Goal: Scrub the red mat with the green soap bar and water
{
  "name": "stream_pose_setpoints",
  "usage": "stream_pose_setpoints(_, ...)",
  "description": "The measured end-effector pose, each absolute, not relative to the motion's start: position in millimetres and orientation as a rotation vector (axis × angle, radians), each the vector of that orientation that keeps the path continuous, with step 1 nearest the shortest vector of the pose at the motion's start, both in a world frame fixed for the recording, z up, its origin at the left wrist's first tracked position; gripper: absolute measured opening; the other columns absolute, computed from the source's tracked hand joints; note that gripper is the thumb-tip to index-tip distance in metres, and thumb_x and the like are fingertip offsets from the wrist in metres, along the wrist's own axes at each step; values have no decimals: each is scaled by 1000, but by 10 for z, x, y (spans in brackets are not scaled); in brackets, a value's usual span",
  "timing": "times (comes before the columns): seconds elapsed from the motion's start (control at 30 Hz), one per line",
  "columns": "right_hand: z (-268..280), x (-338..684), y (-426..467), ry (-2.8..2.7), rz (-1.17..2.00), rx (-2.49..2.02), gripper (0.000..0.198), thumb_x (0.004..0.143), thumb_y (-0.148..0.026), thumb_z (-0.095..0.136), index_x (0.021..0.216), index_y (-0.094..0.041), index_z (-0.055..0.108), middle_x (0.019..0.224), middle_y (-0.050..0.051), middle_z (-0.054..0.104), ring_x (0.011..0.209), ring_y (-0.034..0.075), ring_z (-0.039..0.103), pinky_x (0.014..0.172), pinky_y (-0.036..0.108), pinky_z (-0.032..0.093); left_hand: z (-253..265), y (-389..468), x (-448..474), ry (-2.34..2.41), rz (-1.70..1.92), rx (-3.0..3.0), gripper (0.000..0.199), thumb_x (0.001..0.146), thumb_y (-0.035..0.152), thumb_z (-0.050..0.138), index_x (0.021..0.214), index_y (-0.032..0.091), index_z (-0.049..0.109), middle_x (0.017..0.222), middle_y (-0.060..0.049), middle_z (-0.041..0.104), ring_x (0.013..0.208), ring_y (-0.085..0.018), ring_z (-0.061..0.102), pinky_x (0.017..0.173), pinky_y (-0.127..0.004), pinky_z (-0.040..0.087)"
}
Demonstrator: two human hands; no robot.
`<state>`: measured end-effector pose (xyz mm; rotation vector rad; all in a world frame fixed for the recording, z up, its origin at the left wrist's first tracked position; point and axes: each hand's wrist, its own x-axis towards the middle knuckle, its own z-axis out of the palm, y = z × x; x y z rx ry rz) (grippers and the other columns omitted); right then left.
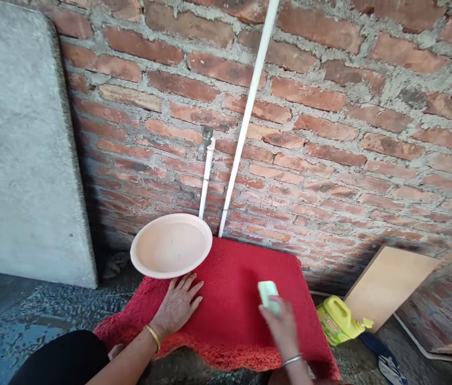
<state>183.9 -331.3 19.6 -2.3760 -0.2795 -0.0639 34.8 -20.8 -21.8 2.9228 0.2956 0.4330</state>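
A red mat (pixel 234 289) with a shaggy edge lies spread over a low raised surface, its front hanging down in folds. My left hand (pixel 178 305) rests flat on it with the fingers spread, just in front of a pale pink basin (pixel 172 246). A gold bangle circles that wrist. Over the right part of the mat, my right hand (pixel 282 321), slightly blurred, grips a pale green bar of soap (pixel 267 290). Whether the soap touches the mat I cannot tell. The basin stands at the mat's back left corner.
Behind is a brick wall (pixel 322 139) with a white pipe (pixel 248 115) and a tap (pixel 205 141). A concrete slab (pixel 25 144) leans at left. On the right are a yellow jug (pixel 340 321), a tan board (pixel 390 283) and a slipper (pixel 384 361). The floor at left is wet.
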Motion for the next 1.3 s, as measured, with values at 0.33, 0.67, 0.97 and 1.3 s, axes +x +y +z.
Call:
stream_pose_setpoints(0.33,103,865,-2773,-776,38,-2535,38,71,-24,70,107,-32,71,119,5,63,108,26,62,101,40,48,-236,-215,355,281,523,2966,41,96,38,52,134,31,65,145,-10,58,135,-31,51,112,-55,34)
stream_pose_setpoints(0.67,77,1745,-5151,255,-277,-2647,43,66,-67,56,94,-35,64,82,11,59,96,41,63,86,59,50,-199,-263,371,328,468,2952,41,96,35,52,135,29,65,147,-11,56,137,-31,49,115,-56,31)
stream_pose_setpoints(0.97,73,1383,-4035,-364,-23,-2401,38,75,-53,61,104,-30,70,109,4,65,98,23,66,92,35,53,-230,-227,371,311,457,2975,42,97,36,51,135,28,65,147,-12,56,137,-32,49,113,-57,33)
stream_pose_setpoints(1.3,171,1706,-5059,176,-253,-2879,43,74,-56,55,105,-30,68,99,13,65,85,33,68,80,48,54,-276,-241,392,301,524,2969,41,95,36,52,133,29,66,145,-12,58,135,-32,51,112,-57,34)
